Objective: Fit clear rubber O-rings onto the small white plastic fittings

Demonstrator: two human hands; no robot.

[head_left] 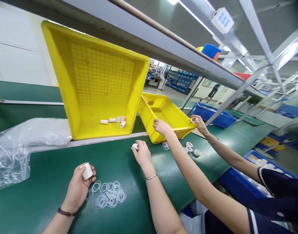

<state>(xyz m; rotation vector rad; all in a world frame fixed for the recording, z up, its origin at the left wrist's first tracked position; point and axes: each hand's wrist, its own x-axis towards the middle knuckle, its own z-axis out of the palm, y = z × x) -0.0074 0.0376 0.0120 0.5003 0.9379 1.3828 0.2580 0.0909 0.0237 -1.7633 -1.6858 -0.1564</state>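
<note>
The left hand point(77, 185) curls round a tube point(87, 172), likely light, stiff, best held by its sides; the right hand point(143, 154) pinches a white piece point(135, 146).

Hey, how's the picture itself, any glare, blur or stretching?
Head view: glints on the clear plastic bag, pale sheen on the green tabletop; head view: ceiling light burnt out white; head view: stretching toward the edges, wide-angle style; head view: distant blue racks soft, translucent rings near the left hand clearer.
</note>
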